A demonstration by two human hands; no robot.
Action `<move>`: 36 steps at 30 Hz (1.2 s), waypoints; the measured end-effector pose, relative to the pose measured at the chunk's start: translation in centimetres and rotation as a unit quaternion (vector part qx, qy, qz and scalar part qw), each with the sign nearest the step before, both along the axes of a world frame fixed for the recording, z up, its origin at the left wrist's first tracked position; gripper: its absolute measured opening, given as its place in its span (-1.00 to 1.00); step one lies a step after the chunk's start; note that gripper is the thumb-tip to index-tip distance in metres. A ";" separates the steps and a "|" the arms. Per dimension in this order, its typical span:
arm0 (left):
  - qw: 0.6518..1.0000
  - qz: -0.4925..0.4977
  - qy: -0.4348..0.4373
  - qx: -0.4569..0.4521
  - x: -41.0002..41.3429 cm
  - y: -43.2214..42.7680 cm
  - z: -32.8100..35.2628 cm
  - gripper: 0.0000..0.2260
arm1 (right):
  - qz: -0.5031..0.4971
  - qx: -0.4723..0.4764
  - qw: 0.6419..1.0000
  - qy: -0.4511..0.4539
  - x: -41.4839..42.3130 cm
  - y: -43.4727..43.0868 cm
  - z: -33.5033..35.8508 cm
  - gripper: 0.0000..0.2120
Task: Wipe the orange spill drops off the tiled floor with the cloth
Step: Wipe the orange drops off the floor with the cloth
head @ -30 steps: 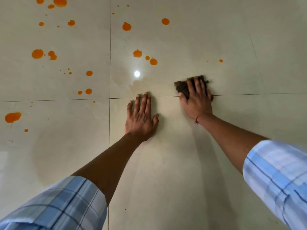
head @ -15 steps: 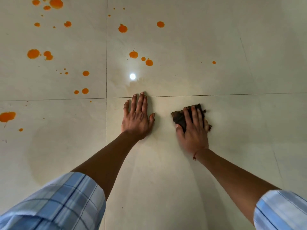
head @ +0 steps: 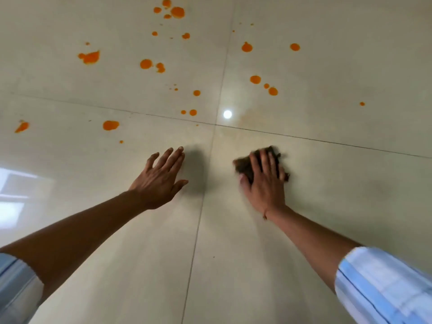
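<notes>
My right hand (head: 264, 183) presses a dark brown cloth (head: 243, 167) flat on the cream tiled floor (head: 327, 206), fingers straight over it; most of the cloth is hidden under the hand. My left hand (head: 161, 178) hovers open with fingers spread, just left of the tile joint, its shadow beside it. Several orange spill drops lie farther out: a cluster (head: 256, 79) beyond the cloth, a blob (head: 110, 125) to the far left of my left hand, and a larger splash (head: 90, 57) at upper left. The cloth is apart from all drops.
A bright round light reflection (head: 227, 114) sits near the crossing of the tile joints. A window glare (head: 14, 188) shows on the floor at the left edge. Blue checked sleeves cover both forearms at the bottom corners.
My right hand dragged the cloth back toward me across the tile joint. The view has swung left and tilted. My left hand has lifted off the floor and shifted left.
</notes>
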State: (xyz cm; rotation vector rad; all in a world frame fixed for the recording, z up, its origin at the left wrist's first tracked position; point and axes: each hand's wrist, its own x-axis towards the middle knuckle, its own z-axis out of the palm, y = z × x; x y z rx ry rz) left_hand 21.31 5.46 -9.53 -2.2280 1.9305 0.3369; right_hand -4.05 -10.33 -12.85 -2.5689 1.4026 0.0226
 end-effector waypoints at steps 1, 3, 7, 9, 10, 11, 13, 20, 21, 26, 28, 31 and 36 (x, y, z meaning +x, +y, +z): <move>1.000 0.026 0.003 0.002 0.7 1.3 0.1 -0.33 | -0.031 -0.003 0.999 -0.008 2.9 -0.2 -0.2 -0.34; 0.998 0.060 0.012 0.000 1.9 3.4 0.1 -0.32 | -0.002 -0.011 0.999 -0.051 8.7 2.3 -0.4 -0.35; 0.992 0.121 0.028 0.000 3.5 6.6 0.0 -0.29 | 0.214 0.018 0.975 -0.051 10.0 11.6 -0.1 -0.36; 0.986 0.159 0.040 0.001 4.1 7.7 -0.1 -0.27 | 0.266 0.018 0.963 -0.038 6.6 11.9 0.2 -0.35; 0.982 0.182 0.043 -0.001 4.4 8.1 -0.2 -0.26 | 0.274 0.010 0.961 -0.028 6.2 11.1 0.0 -0.35; 0.979 0.200 0.045 -0.002 4.8 8.2 -0.3 -0.25 | 0.264 0.003 0.964 -0.019 6.7 10.0 -0.2 -0.34; 0.972 0.228 0.049 0.003 5.7 8.9 -0.6 -0.22 | 0.196 0.004 0.980 -0.017 11.2 8.9 -0.4 -0.34; 0.966 0.247 0.077 0.006 6.5 10.4 -2.8 -0.24 | 0.300 0.022 0.954 0.001 9.9 12.2 0.2 -0.33; 0.965 0.248 0.085 0.006 6.5 10.4 -2.9 -0.25 | 0.310 0.020 0.950 0.010 9.1 11.6 0.2 -0.33; 0.965 0.246 0.093 0.005 6.7 10.3 -3.0 -0.24 | 0.206 0.028 0.978 0.017 17.4 9.7 0.3 -0.30; 0.965 0.242 0.097 0.002 6.7 10.4 -3.1 -0.24 | 0.229 0.034 0.972 0.042 18.3 9.8 0.7 -0.30; 0.964 0.238 0.119 -0.002 6.8 10.3 -3.3 -0.22 | 0.319 0.024 0.944 0.086 14.3 9.9 1.7 -0.32; 0.966 0.224 0.126 0.030 7.2 10.3 -1.7 -0.20 | 0.351 0.050 0.924 0.145 13.7 9.3 3.2 -0.24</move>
